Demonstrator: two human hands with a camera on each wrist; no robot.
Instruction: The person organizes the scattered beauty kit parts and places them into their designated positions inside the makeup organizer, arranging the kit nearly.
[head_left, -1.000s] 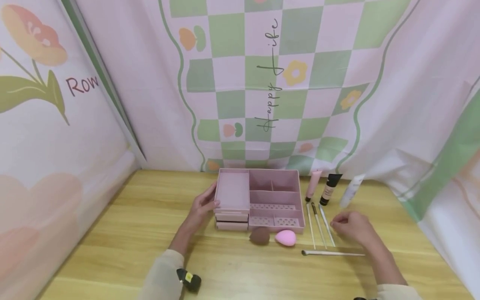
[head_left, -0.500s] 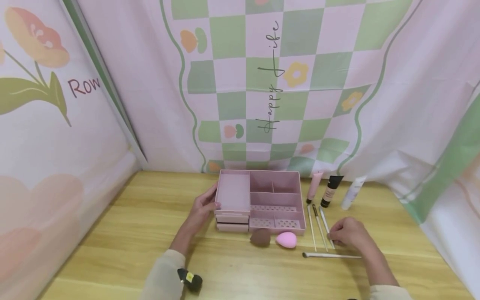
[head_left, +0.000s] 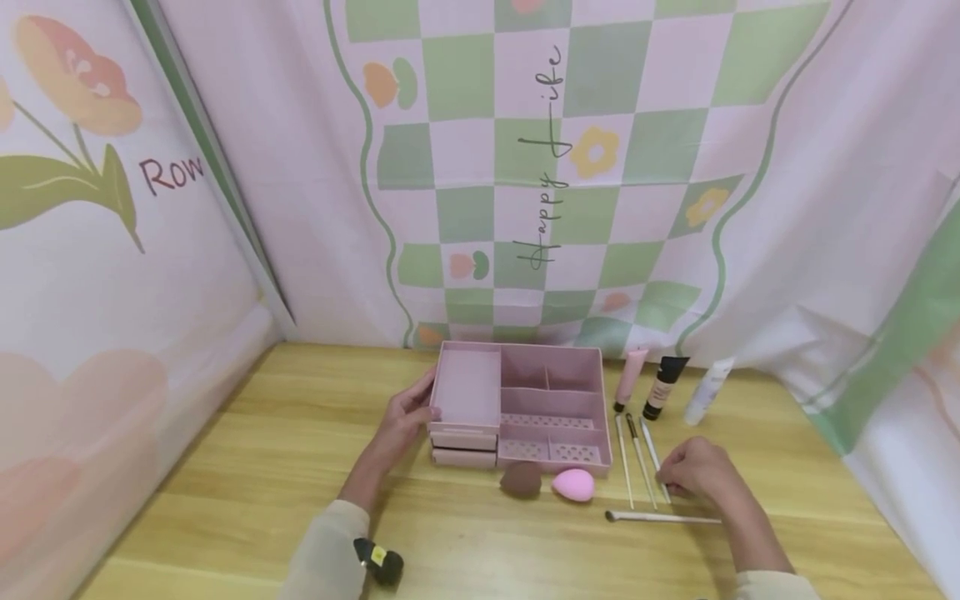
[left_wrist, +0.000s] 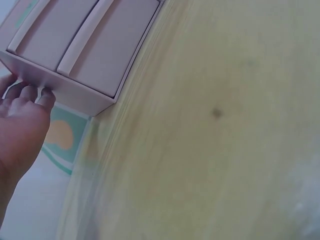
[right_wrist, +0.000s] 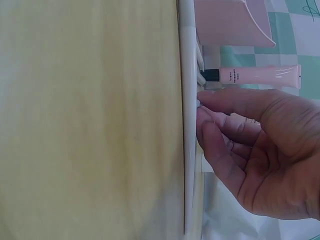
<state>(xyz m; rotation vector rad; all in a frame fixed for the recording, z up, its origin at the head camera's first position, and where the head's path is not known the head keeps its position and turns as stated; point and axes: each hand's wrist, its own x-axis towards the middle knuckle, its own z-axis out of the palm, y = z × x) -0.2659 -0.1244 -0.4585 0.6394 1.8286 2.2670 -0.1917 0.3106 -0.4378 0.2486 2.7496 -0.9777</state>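
A pink makeup organizer (head_left: 551, 400) with open compartments and two drawers stands at mid-table in the head view. My left hand (head_left: 405, 421) holds its left side, thumb at the front corner; the left wrist view shows the fingers (left_wrist: 46, 97) against the side wall. Out to the right, my right hand (head_left: 697, 469) pinches the lower end of a white-handled makeup brush (head_left: 651, 446) between thumb and fingertips. Two more makeup brushes, one white (head_left: 624, 462) and one dark-tipped (head_left: 641, 458), lie parallel beside it. Another makeup brush (head_left: 660, 517) lies crosswise in front, partly behind my right hand.
A brown makeup sponge (head_left: 521, 481) and a pink makeup sponge (head_left: 573, 485) sit before the organizer. Behind the brushes stand a pink tube (head_left: 632, 379), a black-capped tube (head_left: 664, 387) and a white tube (head_left: 708, 392). A printed curtain (head_left: 525, 208) hangs along the table's back edge.
My right hand has moved left and down onto the rightmost brush and now pinches its lower end. The left hand stays on the organizer.
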